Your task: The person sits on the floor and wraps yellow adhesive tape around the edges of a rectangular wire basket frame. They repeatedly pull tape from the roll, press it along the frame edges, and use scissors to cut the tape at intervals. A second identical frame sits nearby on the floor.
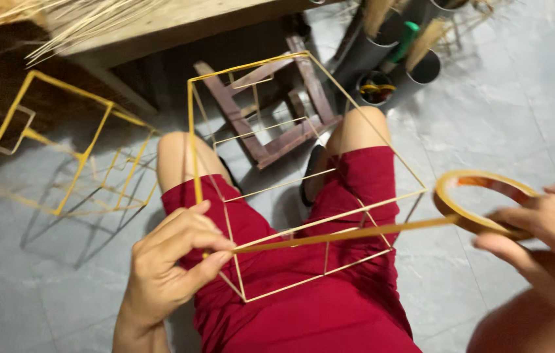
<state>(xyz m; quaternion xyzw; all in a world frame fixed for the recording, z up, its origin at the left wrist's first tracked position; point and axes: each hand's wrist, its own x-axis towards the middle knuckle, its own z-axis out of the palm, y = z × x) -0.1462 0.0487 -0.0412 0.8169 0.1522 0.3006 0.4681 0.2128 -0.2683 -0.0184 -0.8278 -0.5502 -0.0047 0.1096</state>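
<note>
A cube-shaped frame of thin bamboo sticks (303,176) rests over my lap, above my red shorts. My left hand (173,261) pinches a near corner of the frame together with the free end of a yellow tape strip (349,232). The strip runs taut to the right into a roll of yellow tape (480,196), which my right hand (545,225) holds by its rim with curled fingers. Some of the frame's sticks are wrapped in yellow tape.
Another yellow stick frame (62,157) lies on the grey floor at left. An overturned dark wooden stool (271,111) sits beyond my knees. Grey pipes holding sticks (388,59) stand at upper right. A wooden bench with loose bamboo strips (94,26) is at top left.
</note>
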